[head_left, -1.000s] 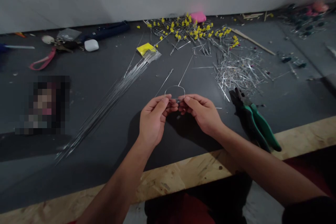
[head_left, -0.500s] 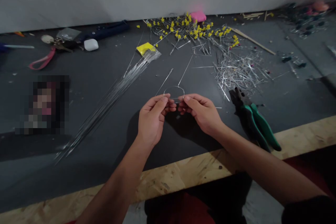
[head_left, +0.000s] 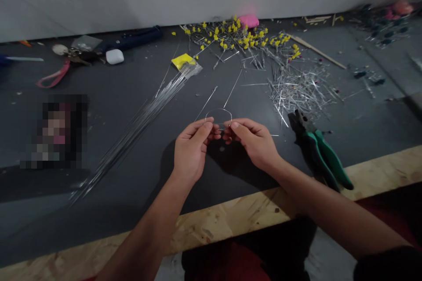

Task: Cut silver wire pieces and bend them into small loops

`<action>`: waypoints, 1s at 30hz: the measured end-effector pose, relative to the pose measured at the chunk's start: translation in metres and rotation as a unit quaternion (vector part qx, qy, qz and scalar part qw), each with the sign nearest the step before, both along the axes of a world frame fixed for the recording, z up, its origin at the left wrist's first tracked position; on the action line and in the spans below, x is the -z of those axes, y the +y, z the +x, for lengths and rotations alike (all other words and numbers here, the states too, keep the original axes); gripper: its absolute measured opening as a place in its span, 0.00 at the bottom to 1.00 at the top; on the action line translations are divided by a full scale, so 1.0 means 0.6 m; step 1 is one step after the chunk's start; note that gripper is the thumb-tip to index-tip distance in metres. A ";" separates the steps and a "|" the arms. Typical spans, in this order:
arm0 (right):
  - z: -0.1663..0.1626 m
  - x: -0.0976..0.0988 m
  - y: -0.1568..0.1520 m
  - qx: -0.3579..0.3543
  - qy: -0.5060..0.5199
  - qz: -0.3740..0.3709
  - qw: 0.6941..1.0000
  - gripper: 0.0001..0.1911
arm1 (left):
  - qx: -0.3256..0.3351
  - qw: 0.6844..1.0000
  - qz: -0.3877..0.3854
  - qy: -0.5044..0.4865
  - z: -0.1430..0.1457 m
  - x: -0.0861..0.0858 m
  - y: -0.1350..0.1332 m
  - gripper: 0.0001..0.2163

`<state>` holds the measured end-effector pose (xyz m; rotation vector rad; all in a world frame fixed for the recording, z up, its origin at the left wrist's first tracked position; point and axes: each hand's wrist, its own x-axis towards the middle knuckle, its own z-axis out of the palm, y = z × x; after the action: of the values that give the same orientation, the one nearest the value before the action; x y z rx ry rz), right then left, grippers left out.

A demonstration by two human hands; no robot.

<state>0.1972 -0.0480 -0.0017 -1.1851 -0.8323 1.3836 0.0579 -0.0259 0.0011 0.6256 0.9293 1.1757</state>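
A thin silvery wire (head_left: 219, 109), bent into a loop, is held up between my two hands over the dark tabletop. My left hand (head_left: 193, 145) pinches one side of it between thumb and fingers. On the other side, my right hand (head_left: 252, 138) has its thumb and fingertips closed on the wire. The wire's ends are partly hidden by the fingers. Beyond the hands lie two single wires, one of them a straight piece (head_left: 233, 88). Green-handled pliers (head_left: 316, 149) rest to the right of my right hand.
A long bundle of straight wires (head_left: 132, 129) with a yellow tag (head_left: 183, 60) lies left. Behind are yellow-tipped wire pieces (head_left: 244, 39), with cut wires (head_left: 300, 88) in a heap at right. A white case (head_left: 114, 56) and a wooden stick (head_left: 318, 52) lie near the wall.
Both hands stay almost where they were, still pinching the wire loop. Only slight shifts of the fingers show; nothing on the table has moved.
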 end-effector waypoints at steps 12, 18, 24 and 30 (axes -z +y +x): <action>0.001 0.001 0.004 0.005 0.070 -0.027 0.997 0.05 | -0.004 1.000 -0.013 -0.003 0.000 -0.003 0.002 0.04; 0.003 0.003 0.004 -0.007 0.093 -0.033 0.995 0.05 | -0.013 1.000 -0.009 -0.011 -0.004 -0.005 0.006 0.04; 0.004 0.009 0.003 -0.028 0.094 -0.029 0.995 0.06 | -0.018 1.000 -0.021 -0.008 -0.003 -0.007 0.007 0.04; 0.004 0.011 0.003 -0.036 0.090 -0.026 0.995 0.06 | -0.011 1.000 -0.026 -0.007 -0.004 -0.006 0.006 0.04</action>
<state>0.1995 -0.0459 -0.0080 -1.0599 -0.7202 1.5537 0.0555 -0.0224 0.0049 0.5668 0.9531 1.1704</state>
